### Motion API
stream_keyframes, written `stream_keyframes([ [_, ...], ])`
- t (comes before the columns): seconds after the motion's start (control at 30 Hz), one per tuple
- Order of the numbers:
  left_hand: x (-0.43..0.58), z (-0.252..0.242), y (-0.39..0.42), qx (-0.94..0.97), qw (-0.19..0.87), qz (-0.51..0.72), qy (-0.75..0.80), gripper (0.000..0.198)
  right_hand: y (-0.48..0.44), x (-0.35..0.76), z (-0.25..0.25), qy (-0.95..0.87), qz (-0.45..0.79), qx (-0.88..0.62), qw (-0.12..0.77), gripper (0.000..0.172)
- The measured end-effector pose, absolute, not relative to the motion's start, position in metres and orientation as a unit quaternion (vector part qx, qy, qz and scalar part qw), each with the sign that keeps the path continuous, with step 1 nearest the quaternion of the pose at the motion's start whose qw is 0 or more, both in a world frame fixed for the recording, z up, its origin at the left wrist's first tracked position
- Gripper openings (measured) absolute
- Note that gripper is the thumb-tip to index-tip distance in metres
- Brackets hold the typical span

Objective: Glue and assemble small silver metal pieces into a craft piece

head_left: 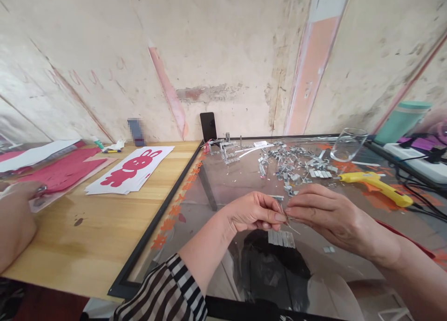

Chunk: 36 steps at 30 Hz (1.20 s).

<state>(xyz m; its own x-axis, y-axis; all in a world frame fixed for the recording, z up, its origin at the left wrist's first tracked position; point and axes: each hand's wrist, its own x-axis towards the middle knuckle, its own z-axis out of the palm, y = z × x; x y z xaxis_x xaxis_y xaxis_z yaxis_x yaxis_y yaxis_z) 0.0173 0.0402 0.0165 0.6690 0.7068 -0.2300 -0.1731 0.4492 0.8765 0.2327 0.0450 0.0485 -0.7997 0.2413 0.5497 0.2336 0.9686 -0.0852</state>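
Thin wire-like strands (292,228) stick out between my two hands, which meet above the glass tabletop (216,237). My left hand (260,212) pinches the strands between thumb and fingers. Fingers of my right hand (324,214) are pressed together around the strands' other side; their exact grip is partly hidden. Just below the hands lies a row of flat silvery strips (281,239). A small silvery piece (328,249) rests to the right of it. Beyond the hands spreads a pile of small metallic pieces (288,162).
A yellow glue gun (379,186), clear glass (348,145), power strip (419,160) and green cylinder (403,123) are at the right. A black phone (208,126) leans on the wall. On the left wooden table, another person's hand (21,209) touches red paper (70,169) near rabbit-print sheets (131,169).
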Motion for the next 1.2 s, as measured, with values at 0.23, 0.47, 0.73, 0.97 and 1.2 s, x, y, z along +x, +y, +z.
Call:
stream_keyframes([
  [0.23, 0.019, 0.019, 0.037, 0.504, 0.754, 0.282, 0.312, 0.032, 0.046, 0.234, 0.044, -0.954, 0.013, -0.122, 0.274, 0.023],
  [0.47, 0.019, 0.026, 0.037, 0.572, 0.673, 0.308, 0.353, 0.033, 0.041, 0.227, 0.040, -0.941, 0.021, -0.186, 0.283, 0.019],
  [0.73, 0.028, 0.020, 0.033, 0.704, 0.454, 0.353, 0.416, 0.012, 0.042, 0.216, 0.031, -0.874, 0.142, -0.379, 0.270, 0.023],
  [0.97, 0.029, 0.020, 0.032, 0.726, 0.389, 0.358, 0.440, 0.014, 0.055, 0.218, 0.026, -0.789, 0.340, -0.456, 0.232, 0.029],
  [1.2, 0.021, 0.027, 0.036, 0.598, 0.615, 0.338, 0.387, 0.021, 0.048, 0.232, 0.045, -0.852, 0.212, -0.336, 0.341, 0.020],
])
